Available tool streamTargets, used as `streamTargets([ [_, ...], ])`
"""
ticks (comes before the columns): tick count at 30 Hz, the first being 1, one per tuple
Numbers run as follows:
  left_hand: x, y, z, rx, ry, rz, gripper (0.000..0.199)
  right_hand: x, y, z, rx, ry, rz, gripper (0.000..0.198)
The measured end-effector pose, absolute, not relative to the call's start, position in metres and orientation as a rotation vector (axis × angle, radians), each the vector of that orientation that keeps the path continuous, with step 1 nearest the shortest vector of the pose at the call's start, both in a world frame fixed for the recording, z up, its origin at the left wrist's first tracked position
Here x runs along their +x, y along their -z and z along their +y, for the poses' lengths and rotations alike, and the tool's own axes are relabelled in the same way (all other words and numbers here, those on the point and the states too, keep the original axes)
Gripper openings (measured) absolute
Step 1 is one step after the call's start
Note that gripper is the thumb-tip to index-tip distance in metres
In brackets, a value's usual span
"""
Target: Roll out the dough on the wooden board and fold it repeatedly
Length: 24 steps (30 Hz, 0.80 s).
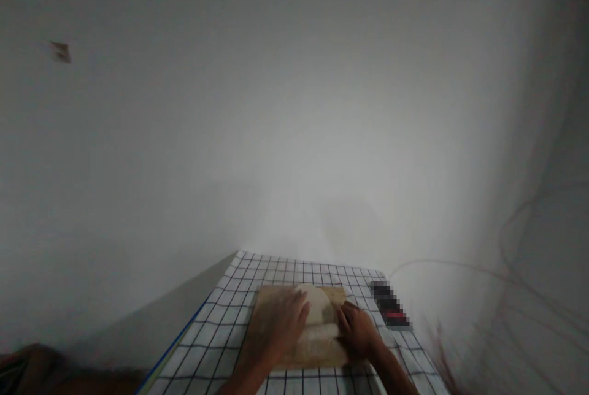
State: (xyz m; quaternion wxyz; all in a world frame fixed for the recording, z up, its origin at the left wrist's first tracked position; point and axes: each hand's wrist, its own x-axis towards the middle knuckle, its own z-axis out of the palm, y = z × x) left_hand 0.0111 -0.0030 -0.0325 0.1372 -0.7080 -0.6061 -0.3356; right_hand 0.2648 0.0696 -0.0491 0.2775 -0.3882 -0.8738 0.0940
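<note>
A flat, pale sheet of dough [317,306] lies on a wooden board [257,327] at the bottom middle of the view. Across its near side runs a pale, roll-shaped band [317,332]; whether this is a rolling pin or a folded edge of dough I cannot tell. My left hand [294,316] rests over the dough's left side, fingers stretched forward and somewhat blurred. At the right edge, my right hand [356,326] has its fingers curled in and pinches the dough's rim, next to the band's right end.
A white cloth with a dark grid [207,333] covers the table beneath the board. On its right edge lies a pixelated dark object with a red stripe [391,306]. A plain wall [294,137] rises behind the table. Thin cables [460,265] hang at the right.
</note>
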Motion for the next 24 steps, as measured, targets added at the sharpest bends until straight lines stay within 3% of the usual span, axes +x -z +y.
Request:
streamTargets([
  [5,0.018,0.036,0.002,-1.953,0.973,-1.705,0.032,0.253,0.038,0.081,-1.027,0.062,-2.476,0.030],
  [12,0.015,0.012,0.018,-1.951,0.843,-1.943,0.037,0.236,0.024,0.102,-1.069,-0.053,-2.520,0.038],
  [24,0.028,0.053,0.007,-2.016,1.045,-2.002,0.042,0.256,0.048,0.077,-1.012,0.004,-2.434,0.045],
])
